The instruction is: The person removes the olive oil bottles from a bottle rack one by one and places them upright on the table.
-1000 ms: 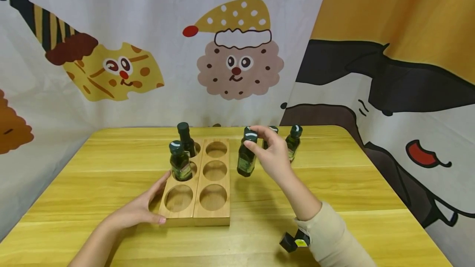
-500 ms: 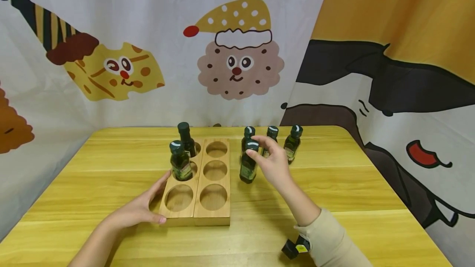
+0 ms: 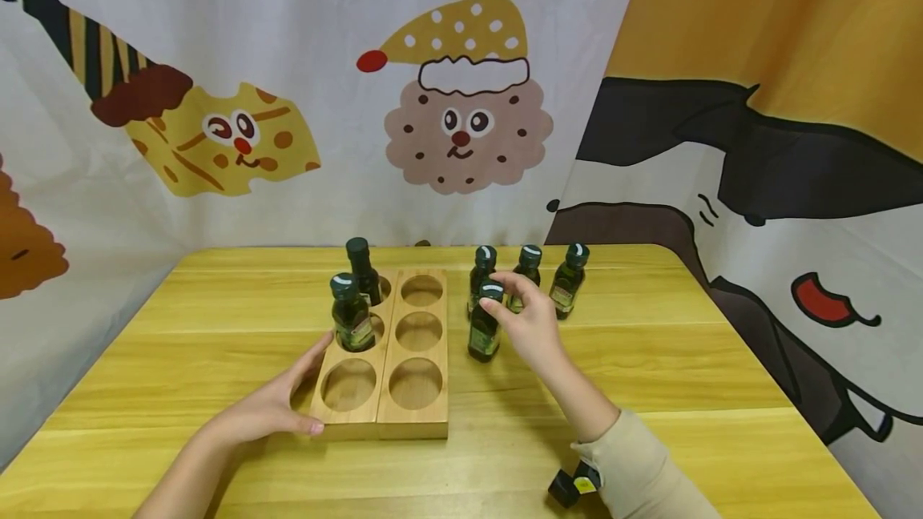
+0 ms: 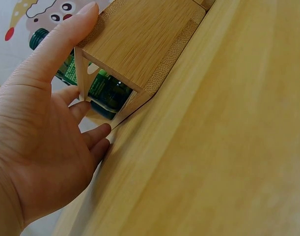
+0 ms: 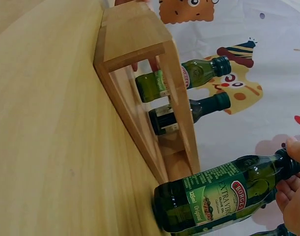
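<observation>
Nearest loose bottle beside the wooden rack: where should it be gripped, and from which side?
Take the nearest loose bottle at its cap and narrow neck, from above. It stands upright on the table, the right hand already pinches the cap, and the rack stands close on its left.

the label of the bottle [image 5: 223,195] standing just beside the wooden rack [image 5: 140,83] reads "borges", "extra virgin olive oil", "125ml" and "original"; other labels are too small to read.

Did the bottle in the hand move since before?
Yes. The bottle in the right hand has come down beside the rack; its base now seems on the table.
</observation>
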`<action>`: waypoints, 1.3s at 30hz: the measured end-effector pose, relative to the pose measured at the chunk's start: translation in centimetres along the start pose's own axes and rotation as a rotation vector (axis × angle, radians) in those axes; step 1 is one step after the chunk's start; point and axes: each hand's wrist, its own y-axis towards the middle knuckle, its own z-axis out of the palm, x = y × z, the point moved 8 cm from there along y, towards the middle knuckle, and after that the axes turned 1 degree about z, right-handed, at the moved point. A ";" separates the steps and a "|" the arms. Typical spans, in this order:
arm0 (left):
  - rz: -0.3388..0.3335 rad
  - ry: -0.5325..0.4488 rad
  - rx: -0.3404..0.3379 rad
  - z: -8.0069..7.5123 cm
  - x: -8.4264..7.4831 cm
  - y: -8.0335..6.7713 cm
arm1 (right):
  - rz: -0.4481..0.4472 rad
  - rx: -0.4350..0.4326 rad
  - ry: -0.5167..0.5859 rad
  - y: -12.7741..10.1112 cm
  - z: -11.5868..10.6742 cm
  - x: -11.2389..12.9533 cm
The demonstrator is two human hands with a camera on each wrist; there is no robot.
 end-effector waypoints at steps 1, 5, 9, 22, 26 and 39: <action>0.001 0.002 -0.001 0.0 0.0 0.0 | 0.002 0.001 0.001 0.0 0.0 -0.1; 0.005 0.007 -0.001 -0.1 0.0 0.1 | 0.001 0.000 0.002 0.0 0.1 -0.3; 0.000 0.001 0.000 -0.1 0.1 0.1 | -0.007 0.005 -0.014 0.1 0.0 -0.4; -0.006 0.007 -0.002 0.0 0.3 0.1 | -0.187 -0.028 -0.040 0.3 -0.6 3.1; -0.007 0.006 -0.003 0.0 0.4 0.0 | -0.287 -0.017 0.033 0.2 0.1 6.0; -0.010 0.002 -0.002 0.0 0.3 0.0 | -0.190 0.183 0.100 0.1 8.0 7.9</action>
